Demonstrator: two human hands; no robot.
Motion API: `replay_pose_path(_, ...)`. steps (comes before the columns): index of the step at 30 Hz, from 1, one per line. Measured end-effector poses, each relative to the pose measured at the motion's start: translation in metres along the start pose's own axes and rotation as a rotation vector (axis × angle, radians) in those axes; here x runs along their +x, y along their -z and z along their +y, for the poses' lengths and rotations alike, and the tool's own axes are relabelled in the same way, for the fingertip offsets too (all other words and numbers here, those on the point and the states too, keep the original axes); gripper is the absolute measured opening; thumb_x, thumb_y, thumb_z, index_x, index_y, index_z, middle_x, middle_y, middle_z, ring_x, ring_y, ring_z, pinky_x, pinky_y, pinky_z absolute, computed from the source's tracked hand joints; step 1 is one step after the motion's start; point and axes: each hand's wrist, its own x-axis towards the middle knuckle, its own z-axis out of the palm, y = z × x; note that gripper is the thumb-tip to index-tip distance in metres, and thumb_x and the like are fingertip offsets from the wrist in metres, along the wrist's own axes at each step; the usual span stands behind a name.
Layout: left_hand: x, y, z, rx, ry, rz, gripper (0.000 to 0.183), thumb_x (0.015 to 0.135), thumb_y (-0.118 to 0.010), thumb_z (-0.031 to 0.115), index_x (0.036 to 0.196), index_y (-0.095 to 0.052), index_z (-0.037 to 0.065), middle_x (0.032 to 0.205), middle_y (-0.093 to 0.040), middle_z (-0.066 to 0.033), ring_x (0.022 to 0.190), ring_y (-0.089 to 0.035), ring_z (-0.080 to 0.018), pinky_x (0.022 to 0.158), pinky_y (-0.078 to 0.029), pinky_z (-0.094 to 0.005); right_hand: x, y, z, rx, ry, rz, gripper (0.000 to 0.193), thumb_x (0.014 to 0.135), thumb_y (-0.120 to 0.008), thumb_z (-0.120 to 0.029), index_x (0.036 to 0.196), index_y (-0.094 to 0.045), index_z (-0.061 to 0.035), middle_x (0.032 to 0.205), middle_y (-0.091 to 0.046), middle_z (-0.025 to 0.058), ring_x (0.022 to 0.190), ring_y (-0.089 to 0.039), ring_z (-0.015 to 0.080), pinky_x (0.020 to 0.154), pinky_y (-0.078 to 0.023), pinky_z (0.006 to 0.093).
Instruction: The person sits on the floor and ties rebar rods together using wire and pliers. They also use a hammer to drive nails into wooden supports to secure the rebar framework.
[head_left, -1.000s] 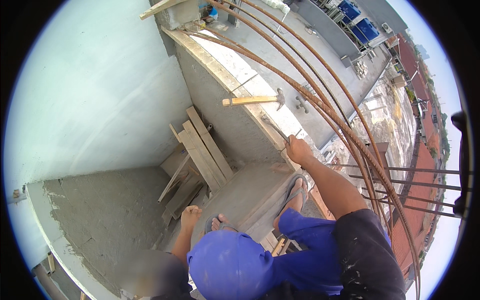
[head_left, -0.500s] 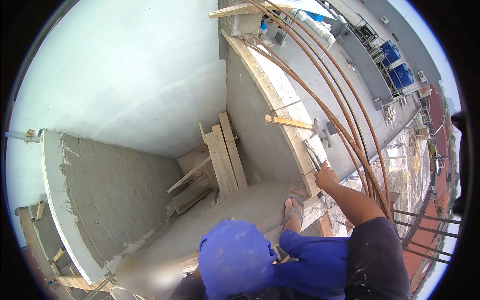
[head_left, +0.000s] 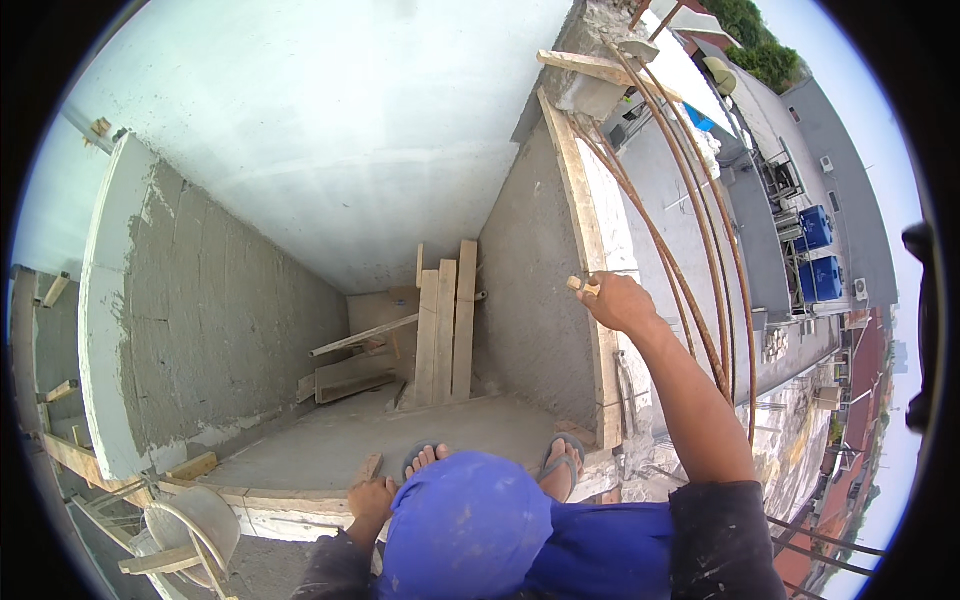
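My right hand (head_left: 622,302) is closed round the wooden handle of a hammer (head_left: 583,287) above the plank-edged wall top on the right. The handle's end sticks out past my fingers; the hammer's head is hidden. Below it, a dark metal hand tool like pincers (head_left: 626,385) lies on the white wall top. Low in the picture, beside my blue-trousered knee, my left hand (head_left: 373,500) is closed round a short brownish piece of wood (head_left: 373,466), at the near ledge. My feet in grey flip-flops (head_left: 562,462) are on the ledge, either side of the knee.
Loose boards (head_left: 443,330) lean in the deep corner between rendered walls (head_left: 240,320). Long rusty rebars (head_left: 690,230) arch along the right. A whitish bucket (head_left: 205,530) stands at lower left. Beyond the right wall lies a lower roof with blue tanks (head_left: 822,278).
My right hand has let go of the pincer-like tool and moved up to take hold of the hammer lying on the wall. My left hand has come into view. The view has shifted.
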Motion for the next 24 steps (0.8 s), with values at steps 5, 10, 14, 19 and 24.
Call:
replay_pose_path(5, 0.0, 0.01, 0.007, -0.056, 0.052, 0.001, 0.044, 0.099, -0.046, 0.042, 0.1, -0.08, 0.014, 0.096, -0.078, -0.0152, 0.095, -0.075, -0.0329, 0.087, -0.056, -0.0478, 0.031, 0.13, -0.006, -0.042, 0.283, 0.764, 0.038, 0.098, -0.064, -0.035, 0.124, -0.068, -0.0062, 0.12, -0.071, 0.0207, 0.111, -0.068, 0.039, 0.096, -0.054, 0.0488)
replay_pose_path(10, 0.001, -0.004, 0.001, -0.191, 0.038, 0.016, 0.046, 0.1, -0.043, 0.042, 0.102, -0.078, 0.012, 0.101, -0.078, -0.0142, 0.096, -0.075, -0.032, 0.088, -0.057, -0.0473, 0.076, 0.148, 0.13, -0.373, 0.244, 0.677, 0.06, 0.094, -0.072, -0.028, 0.148, -0.05, -0.012, 0.144, -0.054, 0.0225, 0.124, -0.058, 0.0481, 0.106, -0.046, 0.0561)
replay_pose_path(14, -0.005, -0.01, -0.001, -0.231, 0.057, 0.008, 0.046, 0.101, -0.042, 0.041, 0.103, -0.077, 0.012, 0.102, -0.077, -0.0126, 0.103, -0.071, -0.0322, 0.089, -0.054, -0.0484, 0.112, 0.123, 0.21, -0.014, 0.172, 0.353, 0.054, 0.105, -0.051, -0.037, 0.145, -0.055, -0.0013, 0.144, -0.059, 0.0237, 0.135, -0.054, 0.0387, 0.112, -0.041, 0.0442)
replay_pose_path(19, -0.014, 0.004, 0.004, -0.577, 0.158, 0.569, 0.029, 0.096, -0.057, 0.031, 0.108, -0.07, 0.008, 0.112, -0.071, -0.016, 0.113, -0.065, -0.0323, 0.093, -0.05, -0.0457, 0.124, 0.127, 0.22, -0.618, 0.144, 0.42, 0.065, 0.105, -0.05, -0.051, 0.146, -0.05, -0.0007, 0.133, -0.063, 0.0262, 0.112, -0.068, 0.0411, 0.093, -0.056, 0.0492)
replay_pose_path(24, -0.046, -0.001, -0.036, -0.679, 0.718, 1.017, 0.029, 0.089, -0.064, 0.011, 0.116, -0.057, 0.004, 0.112, -0.058, -0.0186, 0.107, -0.058, -0.0389, 0.098, -0.046, -0.0514, 0.102, 0.127, 0.204, -0.723, 0.226, 0.579, 0.052, 0.106, -0.05, -0.045, 0.127, -0.068, -0.001, 0.129, -0.066, 0.0252, 0.107, -0.069, 0.0419, 0.09, -0.056, 0.0498)
